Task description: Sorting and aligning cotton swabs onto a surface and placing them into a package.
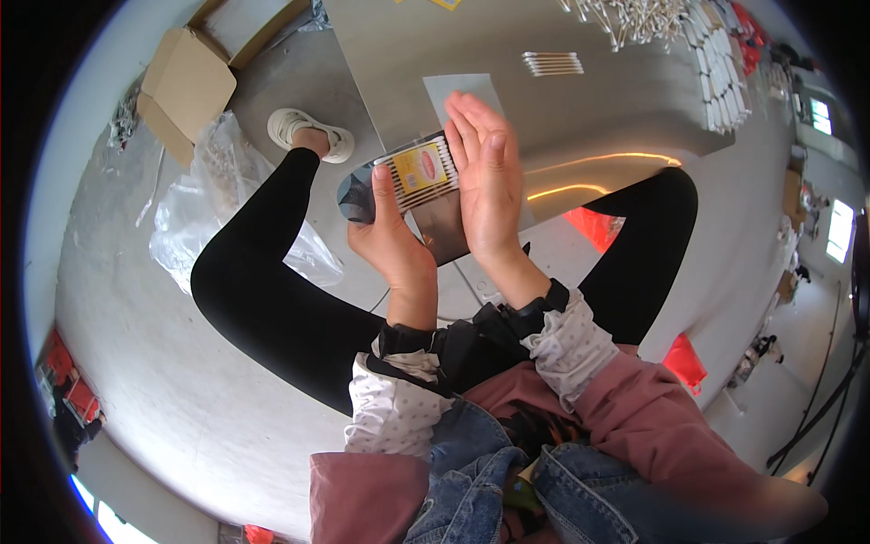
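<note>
My left hand (pixel 399 249) grips a flat pack of cotton swabs (pixel 421 170) by its left side, thumb on top. The pack has a yellow label with a red oval, and its swabs lie side by side with white tips at the ends. Along the pack's right end, my right hand (pixel 489 181) stands with fingers stretched out and its edge close against the swab tips; touching or just apart, I cannot tell. Behind the hands lies a pale sheet (pixel 458 89) on the metal table (pixel 399 54). A short row of loose swabs (pixel 553 63) rests farther right.
A heap of loose swabs (pixel 625 20) and stacked white swab bundles (pixel 719 77) occupy the table's far right. On the floor at left are an open cardboard box (pixel 186 82) and a clear plastic bag (pixel 204 213). My knees flank the table's near edge.
</note>
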Available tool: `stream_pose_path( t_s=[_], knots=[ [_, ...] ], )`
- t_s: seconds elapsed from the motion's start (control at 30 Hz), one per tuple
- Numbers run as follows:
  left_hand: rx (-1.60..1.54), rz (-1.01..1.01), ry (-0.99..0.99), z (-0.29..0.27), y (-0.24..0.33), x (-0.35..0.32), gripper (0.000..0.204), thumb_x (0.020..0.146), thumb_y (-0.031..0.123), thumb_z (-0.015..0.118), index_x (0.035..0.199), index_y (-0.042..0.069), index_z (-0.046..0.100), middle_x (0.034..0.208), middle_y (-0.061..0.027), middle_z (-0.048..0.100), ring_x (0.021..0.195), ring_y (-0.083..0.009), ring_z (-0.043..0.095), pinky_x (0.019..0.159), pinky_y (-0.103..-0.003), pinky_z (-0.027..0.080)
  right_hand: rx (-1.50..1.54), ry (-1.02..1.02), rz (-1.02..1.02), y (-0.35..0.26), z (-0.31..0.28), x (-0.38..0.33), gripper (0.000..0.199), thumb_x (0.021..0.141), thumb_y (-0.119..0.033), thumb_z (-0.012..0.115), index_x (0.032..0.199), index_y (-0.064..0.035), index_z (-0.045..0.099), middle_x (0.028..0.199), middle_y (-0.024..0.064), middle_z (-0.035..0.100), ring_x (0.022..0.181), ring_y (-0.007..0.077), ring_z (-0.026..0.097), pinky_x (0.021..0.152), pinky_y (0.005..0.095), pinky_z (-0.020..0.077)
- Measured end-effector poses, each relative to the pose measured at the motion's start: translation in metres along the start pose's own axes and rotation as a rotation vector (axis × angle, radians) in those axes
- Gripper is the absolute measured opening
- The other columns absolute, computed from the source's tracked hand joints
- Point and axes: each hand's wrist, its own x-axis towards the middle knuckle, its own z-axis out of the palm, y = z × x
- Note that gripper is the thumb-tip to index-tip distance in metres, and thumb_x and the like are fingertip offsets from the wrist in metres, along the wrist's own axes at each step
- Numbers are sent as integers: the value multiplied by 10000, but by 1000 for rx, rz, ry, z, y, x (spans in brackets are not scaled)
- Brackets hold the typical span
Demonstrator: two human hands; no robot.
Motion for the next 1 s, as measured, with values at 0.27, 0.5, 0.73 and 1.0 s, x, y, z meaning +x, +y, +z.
stream_pose_path(
  t_s=[0.27,0.5,0.73,1.0],
  knots=[
    [134,94,-12,7,0,-4,224,958,204,725,1026,-2,668,995,-30,693,867,-97,615,781,-266,499,15,-48,12,-2,-3,5,656,1071,-495,384,1439,48,370,1509,232,398,1463,326,339,1233,458,229],
    [96,153,42,-14,27,4,314,1027,264,608,1222,18,608,1137,-39,631,1036,-98,574,889,-251,442,-814,-78,-425,-32,-92,72,358,1016,-149,576,1357,-46,535,1444,165,531,1394,317,453,1152,411,358],
    [432,622,-13,19,67,-13,280,1033,133,542,1273,-11,527,1187,-98,622,1077,-164,590,952,-297,444,-1118,-19,-596,-52,-140,147,315,945,-101,640,1253,-48,600,1369,161,582,1309,363,515,1088,428,426],
    [930,720,-591,82,46,-32,207,920,3,642,1126,-2,637,1056,-75,657,959,-154,608,813,-276,461,-1264,-175,-606,-41,-139,148,202,853,-180,733,903,-70,571,1029,80,598,1004,326,564,872,425,464]
  ],
)
